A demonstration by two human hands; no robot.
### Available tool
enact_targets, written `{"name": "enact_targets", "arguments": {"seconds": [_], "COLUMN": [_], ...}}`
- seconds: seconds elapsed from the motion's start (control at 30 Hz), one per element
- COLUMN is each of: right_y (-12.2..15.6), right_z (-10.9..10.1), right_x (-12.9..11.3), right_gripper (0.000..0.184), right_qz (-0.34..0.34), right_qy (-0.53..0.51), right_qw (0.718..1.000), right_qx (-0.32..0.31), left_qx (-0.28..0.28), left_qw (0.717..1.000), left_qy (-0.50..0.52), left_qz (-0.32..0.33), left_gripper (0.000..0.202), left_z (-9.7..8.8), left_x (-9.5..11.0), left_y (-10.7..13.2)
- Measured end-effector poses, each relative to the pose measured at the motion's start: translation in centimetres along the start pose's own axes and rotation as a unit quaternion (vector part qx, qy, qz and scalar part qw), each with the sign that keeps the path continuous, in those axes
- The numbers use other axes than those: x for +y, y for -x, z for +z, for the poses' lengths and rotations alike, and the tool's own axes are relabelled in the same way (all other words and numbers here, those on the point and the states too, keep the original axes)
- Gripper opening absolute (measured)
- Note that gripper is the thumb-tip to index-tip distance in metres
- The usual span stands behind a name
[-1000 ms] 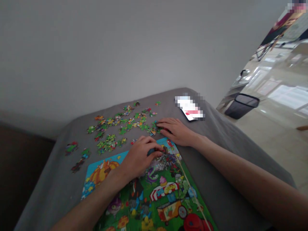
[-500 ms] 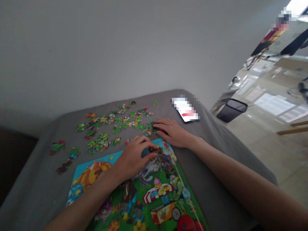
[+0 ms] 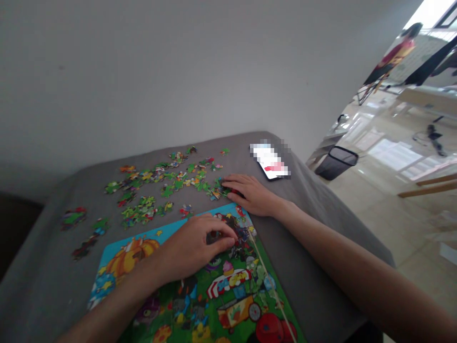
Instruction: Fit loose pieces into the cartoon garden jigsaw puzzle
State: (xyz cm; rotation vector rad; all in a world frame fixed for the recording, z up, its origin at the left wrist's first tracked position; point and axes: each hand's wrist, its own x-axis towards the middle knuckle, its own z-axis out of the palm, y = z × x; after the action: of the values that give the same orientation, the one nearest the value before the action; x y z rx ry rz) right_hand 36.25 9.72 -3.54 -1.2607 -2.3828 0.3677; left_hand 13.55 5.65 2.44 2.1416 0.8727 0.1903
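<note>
A colourful cartoon jigsaw puzzle [image 3: 233, 312] in a flat tray lies in front of me, with a large orange pumpkin at its upper left. Over its upper part is my left hand [image 3: 194, 243], thumb and index fingertip pinched close together; whatever may be between them is too small to make out. My right hand [image 3: 252, 193] lies nearly flat beyond the puzzle's top right corner, its fingers stretched out over some loose puzzle pieces [image 3: 216, 190]. Part of those pieces is hidden under the fingers.
Many loose pieces [image 3: 143, 209] are spread over the grey cloth [image 3: 310, 238] behind the puzzle, several more at the left. A lit phone [image 3: 271, 164] lies at the back right. The wall [image 3: 178, 71] borders the table. On the floor at right stands a dark bin [image 3: 337, 162].
My left hand has moved down the puzzle, away from its top edge, and its thumb and index finger are closer together. The right hand stays by the pieces. The view has shifted slightly.
</note>
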Motion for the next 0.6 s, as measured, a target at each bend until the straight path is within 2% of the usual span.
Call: {"name": "enact_targets", "arguments": {"seconds": [0.17, 0.3, 0.37, 0.47, 0.6], "right_y": [0.0, 0.0, 0.1, 0.1, 0.1], "right_z": [-0.1, 0.0, 0.1, 0.1, 0.1], "right_x": [0.0, 0.0, 0.0, 0.1, 0.1], "right_gripper": [0.039, 0.039, 0.039, 0.039, 0.040], "right_qz": [-0.003, -0.002, -0.004, -0.011, -0.013], "right_qy": [0.000, 0.001, 0.002, 0.005, 0.005], "right_qw": [1.000, 1.000, 1.000, 1.000, 1.000], "right_qx": [-0.001, 0.004, 0.007, 0.007, 0.007], "left_qx": [0.003, 0.058, 0.079, 0.073, 0.065], "left_qw": [0.997, 0.991, 0.983, 0.969, 0.955], "left_qy": [-0.059, -0.101, -0.142, -0.215, -0.278], "left_qz": [0.039, 0.063, 0.080, 0.095, 0.077], "left_gripper": [0.012, 0.016, 0.020, 0.026, 0.042], "left_z": [1.6, 1.0, 0.2, -0.2, 1.3], "left_x": [-0.8, -1.1, -0.7, 0.3, 1.2], "left_y": [-0.4, -0.2, 0.4, 1.6, 2.2]}}
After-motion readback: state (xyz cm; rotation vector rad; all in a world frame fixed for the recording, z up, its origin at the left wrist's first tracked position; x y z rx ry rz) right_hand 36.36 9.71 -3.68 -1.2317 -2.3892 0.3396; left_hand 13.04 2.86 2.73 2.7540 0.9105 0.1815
